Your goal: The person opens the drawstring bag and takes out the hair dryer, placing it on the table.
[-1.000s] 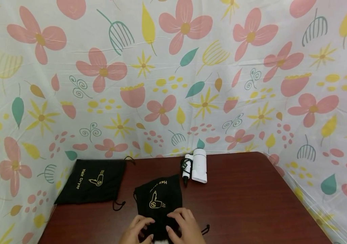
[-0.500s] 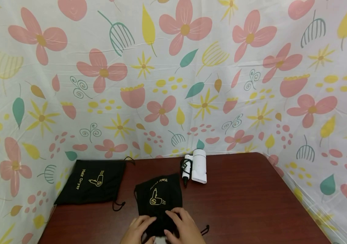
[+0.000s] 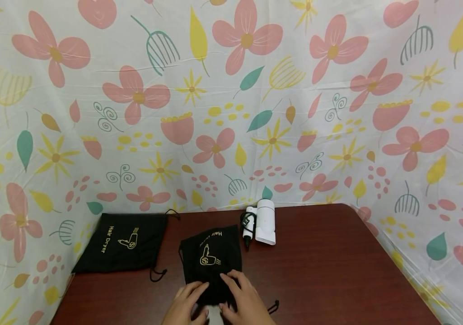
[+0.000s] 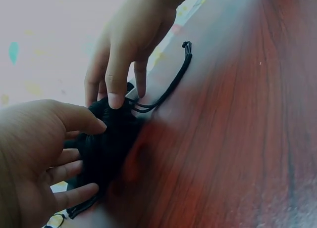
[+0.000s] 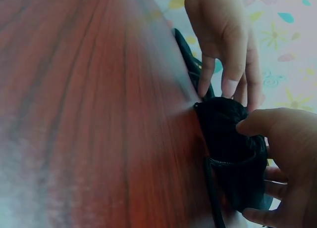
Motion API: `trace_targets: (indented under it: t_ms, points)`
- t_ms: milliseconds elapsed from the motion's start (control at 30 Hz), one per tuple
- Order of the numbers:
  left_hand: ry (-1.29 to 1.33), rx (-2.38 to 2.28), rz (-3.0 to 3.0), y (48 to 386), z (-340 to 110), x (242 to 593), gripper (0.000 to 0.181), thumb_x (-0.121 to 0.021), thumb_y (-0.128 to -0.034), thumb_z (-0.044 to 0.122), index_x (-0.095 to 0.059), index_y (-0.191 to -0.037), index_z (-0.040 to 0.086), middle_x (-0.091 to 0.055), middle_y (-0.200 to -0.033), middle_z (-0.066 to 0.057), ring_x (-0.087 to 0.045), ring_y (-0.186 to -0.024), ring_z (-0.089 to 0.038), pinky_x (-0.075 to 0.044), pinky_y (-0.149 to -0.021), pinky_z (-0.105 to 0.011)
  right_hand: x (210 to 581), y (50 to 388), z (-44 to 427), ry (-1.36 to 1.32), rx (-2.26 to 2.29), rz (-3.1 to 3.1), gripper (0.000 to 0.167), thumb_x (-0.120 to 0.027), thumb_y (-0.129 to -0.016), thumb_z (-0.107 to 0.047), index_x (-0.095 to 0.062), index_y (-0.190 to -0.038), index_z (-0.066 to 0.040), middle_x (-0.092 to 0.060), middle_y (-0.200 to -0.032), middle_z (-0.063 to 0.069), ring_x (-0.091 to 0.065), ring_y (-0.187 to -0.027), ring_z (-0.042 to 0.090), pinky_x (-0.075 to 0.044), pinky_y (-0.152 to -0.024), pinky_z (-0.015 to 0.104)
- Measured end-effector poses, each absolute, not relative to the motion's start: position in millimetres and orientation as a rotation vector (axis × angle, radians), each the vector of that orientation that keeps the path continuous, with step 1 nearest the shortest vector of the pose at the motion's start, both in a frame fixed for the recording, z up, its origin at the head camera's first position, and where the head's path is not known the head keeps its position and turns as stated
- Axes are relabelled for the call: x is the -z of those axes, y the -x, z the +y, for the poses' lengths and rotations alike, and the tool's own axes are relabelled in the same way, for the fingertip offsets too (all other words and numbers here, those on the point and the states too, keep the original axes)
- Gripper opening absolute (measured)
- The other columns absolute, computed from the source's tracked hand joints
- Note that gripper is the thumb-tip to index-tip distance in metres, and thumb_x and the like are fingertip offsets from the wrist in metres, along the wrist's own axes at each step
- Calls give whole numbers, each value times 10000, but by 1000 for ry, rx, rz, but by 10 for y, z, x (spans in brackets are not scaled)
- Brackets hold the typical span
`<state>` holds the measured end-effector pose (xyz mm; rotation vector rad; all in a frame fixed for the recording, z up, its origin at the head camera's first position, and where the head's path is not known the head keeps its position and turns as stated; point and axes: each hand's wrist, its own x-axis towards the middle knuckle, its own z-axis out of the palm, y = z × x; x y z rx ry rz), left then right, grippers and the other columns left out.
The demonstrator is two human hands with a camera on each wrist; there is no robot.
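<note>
A black drawstring bag [image 3: 211,253] with a gold hair dryer print lies at the front middle of the table, its mouth toward the person. The left hand [image 3: 183,305] grips the bag's left edge near the mouth, and the right hand [image 3: 248,301] grips the right edge, thumbs on the near side. Between the thumbs a small white piece [image 3: 215,315] shows at the mouth; what it belongs to is hidden. Both wrist views show fingers and thumbs around the gathered black cloth [image 4: 111,144], with a black cord [image 4: 177,79] hanging loose beside it.
Another black bag [image 3: 121,243] printed "Hair Dryer" lies flat at the table's left. At the back edge stand or lie a white cylindrical part [image 3: 265,223] and a white handle [image 3: 249,225] wrapped in black cord. A flower-printed curtain [image 3: 231,113] borders the table.
The bag's near end and both hands have moved slightly away from the person, and more of the white piece shows between the thumbs. The other objects have stayed in place.
</note>
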<state>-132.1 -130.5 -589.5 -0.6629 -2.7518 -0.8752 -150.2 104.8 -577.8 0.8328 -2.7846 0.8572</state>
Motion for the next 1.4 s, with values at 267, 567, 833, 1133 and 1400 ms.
trace_targets:
  t_ms: [267,567,833,1133,1400]
  points:
    - [597,970,-2873,1407,-1272,5906,616,-740,-886,296,-534,-1458,200,-586,-1359,-43,-573,-1130,-290,-541,-826,-398,5775,1573,1022,-802,-959,-2827,687,-733,-920,-317,-429,-1529,-223,-448,-1449,63,-534,-1269,294,-570,-847,392]
    - [534,1010,-2921,1505,-1220,5940,669,-750,-883,270,-490,-1494,189,-535,-1433,-73,-536,-1219,-332,-535,-885,-501,5800,1678,997,-738,-1034,-2871,709,-724,-927,-322,-399,-1547,-208,-408,-1497,96,-500,-1344,348,-564,-894,423]
    - [478,1018,-2917,1558,-1175,5919,678,-743,-883,230,-475,-1500,151,-499,-1477,-91,-496,-1294,-350,-514,-944,-557,5802,1764,955,-697,-1080,-2891,722,-718,-934,-307,-375,-1560,-201,-376,-1523,95,-413,-1440,364,-550,-943,469]
    - [394,1085,-2959,1668,-1134,5934,696,-710,-896,210,-427,-1531,176,-469,-1497,-108,-452,-1349,-385,-486,-978,-598,5828,1845,917,-659,-1108,-2860,725,-727,-925,-270,-381,-1557,-195,-381,-1522,107,-391,-1458,370,-552,-938,475]
    - [356,1108,-2939,1787,-1100,5976,726,-699,-907,195,-377,-1557,156,-413,-1553,-115,-396,-1403,-403,-458,-1012,-628,5879,1961,882,-639,-1135,-2791,702,-729,-921,-224,-407,-1544,-184,-408,-1504,95,-381,-1469,360,-517,-1005,530]
